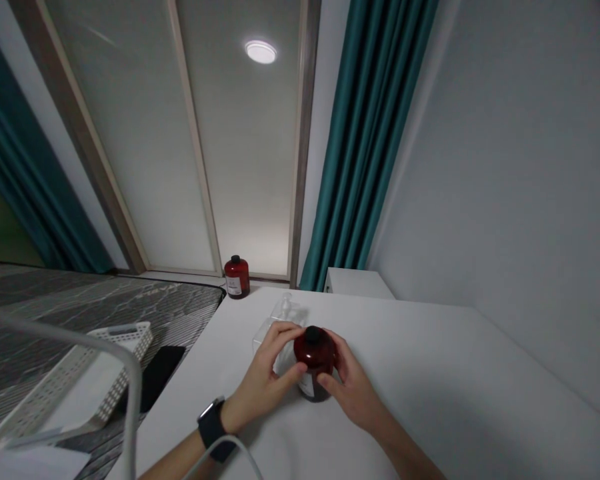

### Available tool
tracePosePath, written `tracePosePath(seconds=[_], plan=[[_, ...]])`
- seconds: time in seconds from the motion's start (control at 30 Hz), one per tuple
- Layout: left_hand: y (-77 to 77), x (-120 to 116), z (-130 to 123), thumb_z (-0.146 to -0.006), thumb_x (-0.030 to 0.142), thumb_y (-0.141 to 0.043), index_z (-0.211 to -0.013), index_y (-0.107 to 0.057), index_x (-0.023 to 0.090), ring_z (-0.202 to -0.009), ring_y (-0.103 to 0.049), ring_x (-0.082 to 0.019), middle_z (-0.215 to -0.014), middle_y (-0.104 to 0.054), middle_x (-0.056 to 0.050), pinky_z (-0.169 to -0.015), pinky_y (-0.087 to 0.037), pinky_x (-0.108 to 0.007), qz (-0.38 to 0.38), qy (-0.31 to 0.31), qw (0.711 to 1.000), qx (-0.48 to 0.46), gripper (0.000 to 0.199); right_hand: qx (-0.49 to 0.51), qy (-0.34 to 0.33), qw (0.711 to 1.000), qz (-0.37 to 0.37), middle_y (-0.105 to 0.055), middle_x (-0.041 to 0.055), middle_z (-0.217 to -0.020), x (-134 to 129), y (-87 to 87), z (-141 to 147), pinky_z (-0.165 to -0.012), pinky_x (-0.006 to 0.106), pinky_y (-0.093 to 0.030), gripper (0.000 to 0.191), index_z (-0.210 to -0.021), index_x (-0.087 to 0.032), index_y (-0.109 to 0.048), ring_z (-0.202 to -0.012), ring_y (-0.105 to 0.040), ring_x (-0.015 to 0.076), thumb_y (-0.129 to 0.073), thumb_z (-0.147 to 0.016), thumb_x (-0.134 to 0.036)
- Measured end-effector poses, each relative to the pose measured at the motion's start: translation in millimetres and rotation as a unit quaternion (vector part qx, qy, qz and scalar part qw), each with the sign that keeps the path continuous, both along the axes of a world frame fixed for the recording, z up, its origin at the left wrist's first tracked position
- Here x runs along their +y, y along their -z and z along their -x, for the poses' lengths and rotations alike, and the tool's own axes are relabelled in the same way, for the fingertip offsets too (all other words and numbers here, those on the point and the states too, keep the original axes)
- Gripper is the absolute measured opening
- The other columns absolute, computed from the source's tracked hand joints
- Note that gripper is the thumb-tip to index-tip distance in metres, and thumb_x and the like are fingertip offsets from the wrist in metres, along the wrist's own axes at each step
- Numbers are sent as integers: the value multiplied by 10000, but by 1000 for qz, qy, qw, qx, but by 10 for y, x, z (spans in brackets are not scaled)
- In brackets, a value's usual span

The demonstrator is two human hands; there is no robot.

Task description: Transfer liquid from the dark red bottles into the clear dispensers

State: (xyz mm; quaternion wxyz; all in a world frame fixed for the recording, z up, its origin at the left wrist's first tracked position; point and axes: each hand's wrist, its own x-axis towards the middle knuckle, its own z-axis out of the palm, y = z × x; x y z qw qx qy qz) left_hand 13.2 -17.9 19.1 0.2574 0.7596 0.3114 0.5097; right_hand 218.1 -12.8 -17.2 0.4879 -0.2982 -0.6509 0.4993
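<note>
A dark red bottle (pixel 314 357) with a black cap and a white label stands on the white table (pixel 405 353), held between both hands. My left hand (pixel 267 367) grips its left side, and my right hand (pixel 350 383) grips its right side. Fingers cover part of the label. Just behind my left hand is a transparent plastic container (pixel 283 317), partly hidden by that hand. A second dark red bottle (pixel 237 277) with a black cap stands beyond the table's far edge.
A white perforated basket (pixel 115 363) and a black phone (pixel 155 377) lie left of the table, above a grey patterned surface. A curved white bar (pixel 130 393) crosses the lower left. A black watch (pixel 215 427) sits on my left wrist. A white cabinet (pixel 357 283) stands behind the table.
</note>
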Motion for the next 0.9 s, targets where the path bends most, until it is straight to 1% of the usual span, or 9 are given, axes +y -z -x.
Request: tracePosePath(seconds=[0.13,0.23,0.33,0.43,0.63,0.77,0.83,0.9], plan=[[15,6,2,-958,409,-595,-1353,-550,277,-1280,-501,-300,-1353,-533,-127,-1084,-421,-485,8,-5,1000,21,419,22,-13,1000,6,-491,142,-1473,14,-1,18,-1142,471,-381,667,-1416,-254,-413,-1363,-480,288,-714,-861,-469],[6,4,10,-993,426,-523,-1372,-542,266,-1298,-499,-295,-1385,-541,-130,-1105,-405,-494,10,12,999,31,411,26,-26,999,10,-517,147,-1441,15,-3,19,-1117,472,-410,678,-1400,-249,-416,-1332,-512,289,-714,-850,-509],[-22,-2,17,-1018,437,-460,-1386,-528,261,-1284,-510,-285,-1369,-569,-124,-1105,-403,-480,-6,32,999,29,414,26,-39,999,12,-518,143,-1432,17,-3,9,-1113,461,-413,681,-1397,-254,-399,-1328,-515,280,-693,-855,-541],[-48,-11,16,-1025,411,-449,-1366,-536,252,-1246,-534,-279,-1324,-597,-121,-1077,-425,-462,-18,32,999,26,386,11,-46,999,3,-509,147,-1432,16,-12,-10,-1121,469,-399,665,-1398,-247,-386,-1337,-501,281,-679,-871,-528],[-12,1,-2,-991,290,-530,-1294,-557,231,-1183,-560,-263,-1249,-621,-117,-1030,-456,-443,-27,2,999,46,310,-23,-50,998,-13,-525,136,-1399,21,-78,-50,-1130,484,-367,642,-1367,-249,-391,-1313,-515,273,-714,-858,-470],[17,34,-17,-966,252,-578,-1266,-566,230,-1172,-564,-252,-1230,-630,-108,-1019,-466,-433,-32,-8,998,54,301,-32,-64,997,-26,-551,131,-1368,55,-119,-97,-1114,471,-390,551,-1345,-240,-443,-1312,-515,275,-641,-901,-497],[12,41,-23,-956,246,-594,-1253,-572,229,-1166,-569,-251,-1223,-636,-106,-1014,-471,-433,-31,-9,998,54,298,-31,-34,998,-31,-572,130,-1329,81,-137,-128,-1077,461,-431,492,-1311,-237,-486,-1264,-555,278,-578,-927,-530],[1,42,-29,-945,237,-607,-1241,-577,225,-1158,-574,-254,-1218,-640,-109,-1008,-477,-437,-30,-13,998,51,297,-23,33,999,-32,-603,123,-1253,108,-170,-149,-1025,443,-472,461,-1263,-237,-525,-1186,-604,274,-553,-929,-552]])
